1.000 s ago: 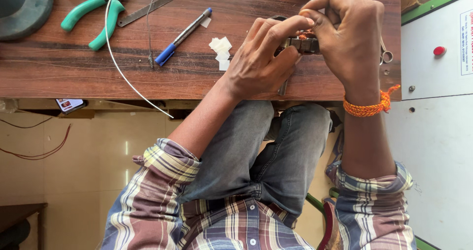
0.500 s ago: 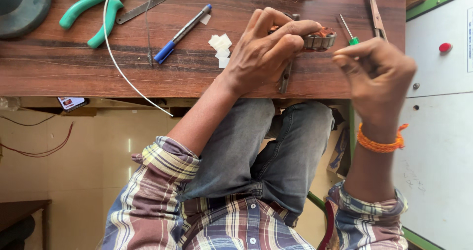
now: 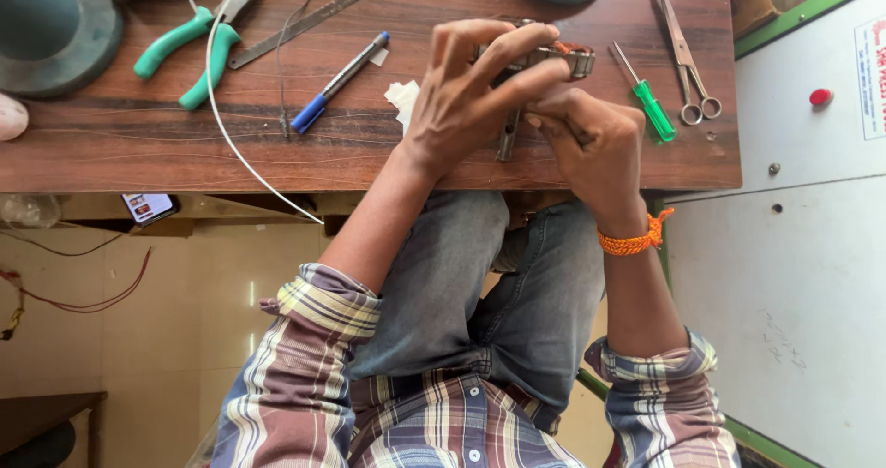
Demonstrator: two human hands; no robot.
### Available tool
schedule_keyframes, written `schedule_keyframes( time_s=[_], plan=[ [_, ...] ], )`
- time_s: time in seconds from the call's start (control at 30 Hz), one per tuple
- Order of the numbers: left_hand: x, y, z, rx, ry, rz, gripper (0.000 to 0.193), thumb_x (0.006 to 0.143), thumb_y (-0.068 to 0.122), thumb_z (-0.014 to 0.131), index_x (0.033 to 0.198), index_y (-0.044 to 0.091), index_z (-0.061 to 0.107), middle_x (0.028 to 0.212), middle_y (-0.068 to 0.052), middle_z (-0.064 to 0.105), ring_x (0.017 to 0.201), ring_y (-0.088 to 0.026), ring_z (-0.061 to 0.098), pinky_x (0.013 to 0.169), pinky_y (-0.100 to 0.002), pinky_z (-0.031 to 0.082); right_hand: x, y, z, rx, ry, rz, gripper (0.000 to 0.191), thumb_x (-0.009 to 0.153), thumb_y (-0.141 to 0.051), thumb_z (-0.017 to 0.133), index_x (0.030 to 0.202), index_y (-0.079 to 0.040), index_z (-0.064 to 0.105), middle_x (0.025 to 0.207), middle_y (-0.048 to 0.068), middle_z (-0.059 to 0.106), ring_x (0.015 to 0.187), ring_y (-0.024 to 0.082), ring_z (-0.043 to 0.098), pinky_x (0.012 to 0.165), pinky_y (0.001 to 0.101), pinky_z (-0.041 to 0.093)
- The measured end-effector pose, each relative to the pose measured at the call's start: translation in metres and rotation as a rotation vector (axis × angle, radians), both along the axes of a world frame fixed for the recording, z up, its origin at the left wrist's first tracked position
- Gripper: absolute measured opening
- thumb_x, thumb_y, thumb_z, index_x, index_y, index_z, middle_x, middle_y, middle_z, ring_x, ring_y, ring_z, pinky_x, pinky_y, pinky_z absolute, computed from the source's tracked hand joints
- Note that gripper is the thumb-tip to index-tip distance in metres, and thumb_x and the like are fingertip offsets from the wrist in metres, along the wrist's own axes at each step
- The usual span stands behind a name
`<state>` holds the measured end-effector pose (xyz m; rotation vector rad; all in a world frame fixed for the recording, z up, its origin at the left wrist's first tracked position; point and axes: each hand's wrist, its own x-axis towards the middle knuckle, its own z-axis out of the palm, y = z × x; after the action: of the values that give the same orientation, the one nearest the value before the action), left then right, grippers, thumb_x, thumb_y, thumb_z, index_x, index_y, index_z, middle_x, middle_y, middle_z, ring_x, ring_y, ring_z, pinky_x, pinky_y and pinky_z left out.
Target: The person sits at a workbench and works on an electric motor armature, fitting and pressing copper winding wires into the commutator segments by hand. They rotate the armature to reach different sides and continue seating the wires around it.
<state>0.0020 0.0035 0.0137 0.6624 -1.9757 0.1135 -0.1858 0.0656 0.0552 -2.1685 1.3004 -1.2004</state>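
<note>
On the wooden bench, green-handled pliers lie at ten o'clock and a blue pen slants beside them. At centre the left hand arches with fingers spread, fingertips clamped on a small metal part at twelve o'clock, its long axis running nine to three. The right hand, fingers curled, presses against it from five o'clock; a green screwdriver and scissors lie at two o'clock.

Green-handled pliers, blue pen (orange wristband), plaid shirt
</note>
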Motion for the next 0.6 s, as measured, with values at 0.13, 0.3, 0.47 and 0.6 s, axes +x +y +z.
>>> schedule_keyframes(
  time_s=[0.13,0.3,0.47,0.6],
  plan=[
    [0.002,0.004,-0.002,-0.102,-0.044,0.013,0.031,0.096,0.019,0.075,0.123,0.029,0.064,0.147,0.007,0.047,0.131,-0.023,0.049,0.11,-0.043,0.043,-0.003,0.007,-0.004,0.047,-0.043,0.007,0.008,0.097,0.009,0.071,0.103,0.003,0.072,0.093,0.01,0.076,0.085,0.01,0.072,0.075,0.0256,0.055],
    [0.003,0.004,-0.004,-0.111,-0.075,-0.004,0.022,0.099,0.019,0.081,0.103,0.019,0.059,0.146,0.01,0.051,0.131,-0.02,0.053,0.105,-0.042,0.046,-0.014,0.018,0.0,0.077,-0.056,0.021,0.008,0.097,0.008,0.07,0.103,0.003,0.073,0.091,0.011,0.076,0.082,0.012,0.072,0.073,0.0256,0.055],
    [-0.001,0.006,-0.003,-0.153,-0.06,-0.014,0.026,0.092,0.018,0.077,0.115,0.024,0.065,0.143,0.007,0.05,0.13,-0.021,0.049,0.108,-0.043,0.045,-0.008,0.017,0.002,0.068,-0.026,0.003,0.007,0.095,0.006,0.075,0.101,0.004,0.073,0.091,0.01,0.076,0.079,0.013,0.072,0.071,0.0259,0.055],
    [0.0,0.006,-0.002,-0.195,-0.087,0.045,0.024,0.092,0.015,0.078,0.112,0.022,0.067,0.142,0.009,0.051,0.129,-0.019,0.05,0.105,-0.039,0.046,-0.002,0.019,0.005,0.049,-0.041,0.04,0.008,0.095,0.005,0.075,0.102,0.003,0.073,0.092,0.009,0.076,0.08,0.01,0.07,0.071,0.0261,0.054]
  ],
)
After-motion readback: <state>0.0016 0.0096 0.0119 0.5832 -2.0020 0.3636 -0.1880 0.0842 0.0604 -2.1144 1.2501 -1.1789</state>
